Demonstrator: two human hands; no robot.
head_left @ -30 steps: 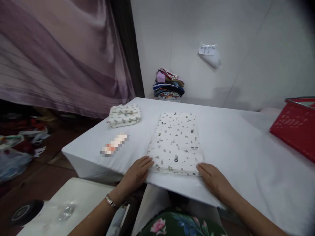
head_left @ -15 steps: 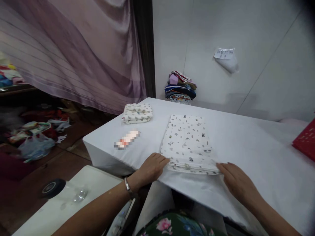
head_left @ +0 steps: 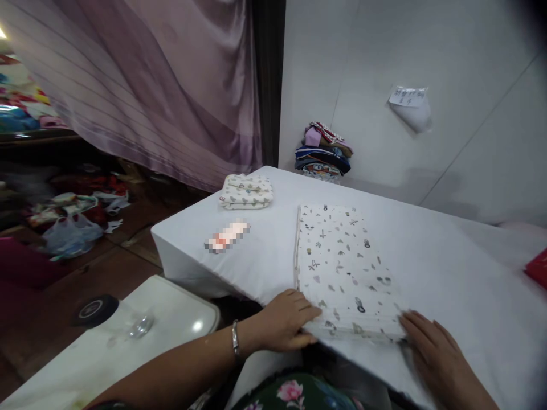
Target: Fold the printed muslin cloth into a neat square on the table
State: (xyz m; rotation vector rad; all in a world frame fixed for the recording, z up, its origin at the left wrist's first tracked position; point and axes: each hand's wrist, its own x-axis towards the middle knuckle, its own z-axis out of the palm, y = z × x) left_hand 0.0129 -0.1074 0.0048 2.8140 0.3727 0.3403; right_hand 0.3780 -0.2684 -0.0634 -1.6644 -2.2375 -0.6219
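Observation:
A folded white cloth [head_left: 337, 267] with small grey and dark prints lies on the white-covered table in front of me. Its near edge reaches the table's front edge. My left hand [head_left: 286, 322] grips the near left corner, fingers on top and thumb low at the front. At the near right corner, my right hand [head_left: 436, 353] is closed on the cloth's edge, slightly blurred, its thumb hidden. A smaller folded bundle of similar printed cloth [head_left: 246, 192] sits at the far left. Between them and nearer me lies a pixelated flat item [head_left: 226, 236].
The white tabletop [head_left: 436, 256] runs along a pale wall. Folded fabrics [head_left: 323, 152] are stacked beyond its far edge. A red item [head_left: 537, 265] shows at the right. At lower left stands a white surface [head_left: 171, 307] with a black round object [head_left: 97, 310]. Plastic bags [head_left: 72, 234] lie on the floor.
The cloth's near edge has come toward me with both hands, and its top lies longer and smoother. The layered front fold no longer shows. The view has shifted slightly.

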